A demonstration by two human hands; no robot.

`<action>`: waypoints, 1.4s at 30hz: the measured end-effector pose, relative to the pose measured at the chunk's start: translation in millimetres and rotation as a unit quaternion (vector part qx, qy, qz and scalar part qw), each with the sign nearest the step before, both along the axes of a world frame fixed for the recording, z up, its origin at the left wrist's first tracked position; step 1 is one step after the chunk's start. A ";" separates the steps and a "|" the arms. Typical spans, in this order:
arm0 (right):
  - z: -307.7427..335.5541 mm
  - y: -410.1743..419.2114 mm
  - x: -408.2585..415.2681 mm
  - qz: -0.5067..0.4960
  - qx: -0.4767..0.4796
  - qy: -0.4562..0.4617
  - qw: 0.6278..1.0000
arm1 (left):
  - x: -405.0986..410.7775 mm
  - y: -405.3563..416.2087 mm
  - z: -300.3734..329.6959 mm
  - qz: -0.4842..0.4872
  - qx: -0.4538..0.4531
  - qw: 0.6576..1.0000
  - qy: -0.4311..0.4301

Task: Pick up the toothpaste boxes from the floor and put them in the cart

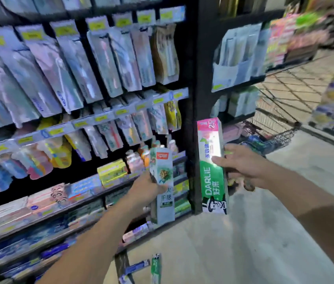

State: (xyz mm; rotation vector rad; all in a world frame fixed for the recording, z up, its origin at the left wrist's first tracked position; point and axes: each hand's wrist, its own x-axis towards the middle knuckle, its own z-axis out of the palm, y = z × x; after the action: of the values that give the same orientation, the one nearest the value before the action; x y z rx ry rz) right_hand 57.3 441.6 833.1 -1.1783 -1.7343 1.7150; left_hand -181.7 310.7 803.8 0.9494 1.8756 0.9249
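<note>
Each hand grips an upright box, left hand a pale box, right hand a green box, with the cart ahead-right, nearer the right hand.

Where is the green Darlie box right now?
The Darlie box is upright in the right hand, right of center, beside the pale box in the left hand, with the cart behind it.
</note>
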 end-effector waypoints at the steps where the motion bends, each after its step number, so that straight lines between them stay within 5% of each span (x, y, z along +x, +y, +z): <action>1: 0.5 15.9 19.6 -0.013 -0.003 0.002 1.000 | 19.1 22.7 3.8 -0.016 0.005 1.000 0.005; 15: 7.0 164.7 244.9 -0.202 -0.012 0.020 0.979 | 218.7 287.1 -8.3 -0.180 -0.010 0.982 0.053; 22: -15.5 256.3 281.6 -0.254 -0.026 -0.004 0.967 | 268.3 403.3 -39.1 -0.235 -0.017 0.972 -0.001; 42: -40.5 522.8 383.7 -0.320 -0.062 -0.022 0.945 | 378.5 714.9 -75.4 -0.332 -0.072 0.940 0.022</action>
State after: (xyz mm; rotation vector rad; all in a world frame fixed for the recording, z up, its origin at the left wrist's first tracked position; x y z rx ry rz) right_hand 441.0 964.4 792.7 -1.6202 -1.0868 1.4045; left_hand 196.8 1025.7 728.4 1.3915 1.4652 0.3547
